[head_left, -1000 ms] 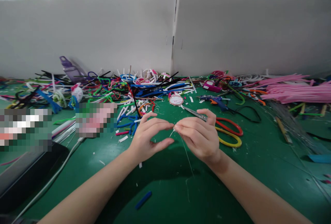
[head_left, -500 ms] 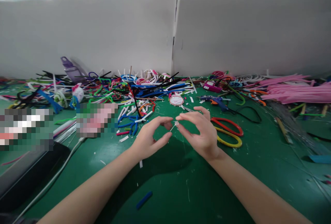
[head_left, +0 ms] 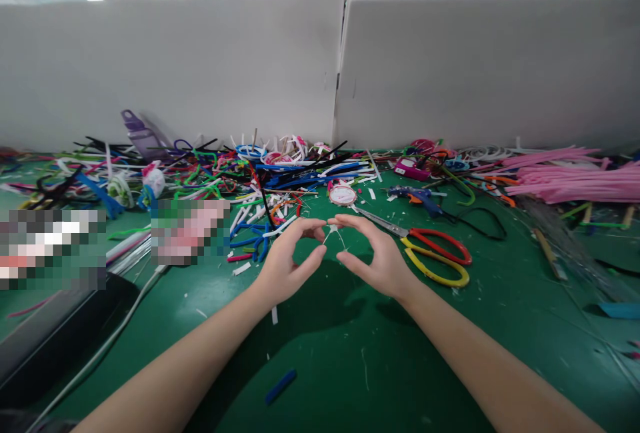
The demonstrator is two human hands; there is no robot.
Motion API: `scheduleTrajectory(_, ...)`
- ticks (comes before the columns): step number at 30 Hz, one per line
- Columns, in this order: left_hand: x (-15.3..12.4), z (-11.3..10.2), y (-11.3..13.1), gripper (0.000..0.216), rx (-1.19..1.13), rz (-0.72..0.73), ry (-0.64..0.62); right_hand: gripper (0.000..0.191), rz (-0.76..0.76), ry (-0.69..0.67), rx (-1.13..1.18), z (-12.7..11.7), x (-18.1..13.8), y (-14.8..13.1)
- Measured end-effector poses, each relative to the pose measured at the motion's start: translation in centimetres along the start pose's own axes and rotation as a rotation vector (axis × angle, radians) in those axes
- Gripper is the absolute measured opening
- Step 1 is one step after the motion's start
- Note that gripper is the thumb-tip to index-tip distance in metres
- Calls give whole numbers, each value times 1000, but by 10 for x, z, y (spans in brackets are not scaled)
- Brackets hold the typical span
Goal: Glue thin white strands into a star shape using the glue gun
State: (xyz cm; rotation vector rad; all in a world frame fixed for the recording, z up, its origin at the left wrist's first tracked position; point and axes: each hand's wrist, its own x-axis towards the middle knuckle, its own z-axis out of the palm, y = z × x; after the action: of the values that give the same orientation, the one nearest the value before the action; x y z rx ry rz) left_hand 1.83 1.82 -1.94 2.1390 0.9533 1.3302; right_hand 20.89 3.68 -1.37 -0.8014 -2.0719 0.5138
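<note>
Both hands hover over the table just left of the scissors (head_left: pixel 437 236). Between their index fingertips sits a small white piece (head_left: pixel 333 227), with thin whitish strands (head_left: pixel 343 241) curving down from it. My left hand (head_left: pixel 290 260) is curved, thumb apart from the index finger, its fingertips at the left side of the piece. My right hand (head_left: pixel 383 256) mirrors it, fingertips touching the right side and thumb lowered. What exactly the piece is cannot be made out. Behind the hands lies a small round white disc with a pinkish rim (head_left: pixel 343 195).
Blue glue gun (head_left: pixel 415 197) with a black cord lies back right. Pink pipe cleaners (head_left: pixel 575 173) are heaped at right, mixed coloured ones (head_left: pixel 310 173) along the grey partition (head_left: pixel 200 66). A purple bottle (head_left: pixel 143 136) leans back left; a white cable (head_left: pixel 105 346) crosses the left.
My right thumb has come away from the white piece, which now sits between both hands' index fingertips. My right hand has shifted slightly left, uncovering more of the scissors.
</note>
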Motion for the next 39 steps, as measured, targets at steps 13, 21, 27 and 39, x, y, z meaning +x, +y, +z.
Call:
scheduleTrajectory(13, -2, 4, -1, 24, -205, -108, 36, 44, -53, -27, 25, 4, -1, 3)
scheduleTrajectory(21, -1, 6, 0, 20, -129, -126, 45, 46, -66, -37, 32, 6, -2, 3)
scheduleTrajectory(27, -1, 5, 1, 22, -43, -76, -12, 41, -116, 9, -20, 7, -2, 2)
scheduleTrajectory(39, 0, 6, -7, 23, 173, -96, 103, 43, -31, -58, -7, 3, -5, 20)
